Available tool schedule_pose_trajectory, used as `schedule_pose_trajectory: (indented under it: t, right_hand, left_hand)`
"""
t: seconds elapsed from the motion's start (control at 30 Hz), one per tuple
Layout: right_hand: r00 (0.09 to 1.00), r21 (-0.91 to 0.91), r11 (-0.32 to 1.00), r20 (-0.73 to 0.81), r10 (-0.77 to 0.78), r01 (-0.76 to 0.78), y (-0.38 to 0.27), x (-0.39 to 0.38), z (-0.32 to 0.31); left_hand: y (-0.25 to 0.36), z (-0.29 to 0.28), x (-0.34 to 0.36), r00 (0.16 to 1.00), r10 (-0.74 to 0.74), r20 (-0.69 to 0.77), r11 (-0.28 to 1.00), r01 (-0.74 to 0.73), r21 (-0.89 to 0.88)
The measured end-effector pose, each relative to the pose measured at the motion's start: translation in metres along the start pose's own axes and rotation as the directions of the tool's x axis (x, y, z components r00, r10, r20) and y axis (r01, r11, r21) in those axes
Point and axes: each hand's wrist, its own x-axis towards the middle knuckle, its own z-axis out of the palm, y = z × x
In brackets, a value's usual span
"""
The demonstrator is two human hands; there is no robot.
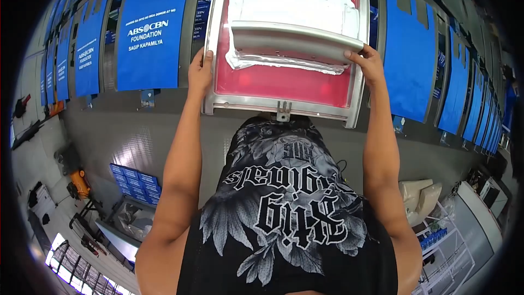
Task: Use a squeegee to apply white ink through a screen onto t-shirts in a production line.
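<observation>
In front of me lies a silk-screen frame with metal rails and a red mesh. Thick white ink is spread over the mesh's far and middle parts. Across the ink rests a wide metal squeegee, with a strip of ink along its near side. My left hand is closed around the frame's left rail, thumb on top. At the squeegee's right end, my right hand is closed with its thumb on the near face; its other fingers are partly hidden behind, close to the right rail.
Flat blue bags with white print lie in a row to the left, and more blue bags to the right. A metal clip juts from the frame's near edge. Behind at left is a stack of blue pieces; a white rack stands at right.
</observation>
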Motion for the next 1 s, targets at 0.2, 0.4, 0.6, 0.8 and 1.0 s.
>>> schedule_pose_trajectory:
  t: [0.2,0.4,0.6,0.8,1.0]
  right_hand:
    - [1.0,-0.003,1.0,-0.009,0.021,-0.021,0.004,-0.002,0.001]
    - [1.0,-0.046,0.999,0.006,0.006,-0.005,0.006,-0.008,0.001]
    - [0.988,-0.703,0.708,0.147,0.047,0.071,-0.046,-0.044,0.011]
    - [0.942,-0.808,0.487,0.259,-0.215,0.333,-0.052,-0.058,0.04]
    - [0.781,-0.866,0.232,0.247,-0.573,0.444,-0.07,0.054,0.03]
  left_hand:
    - [0.002,0.001,-0.003,1.0,-0.017,0.009,1.0,0.017,-0.012]
    - [-0.022,0.003,-0.003,0.995,0.104,-0.001,0.983,-0.102,0.154]
    - [0.063,0.004,-0.023,0.838,0.519,0.166,0.715,-0.533,0.453]
    - [0.115,0.027,0.005,0.663,0.222,0.715,0.436,-0.724,0.535]
    - [0.125,0.065,0.087,0.617,0.678,0.4,0.397,-0.765,0.506]
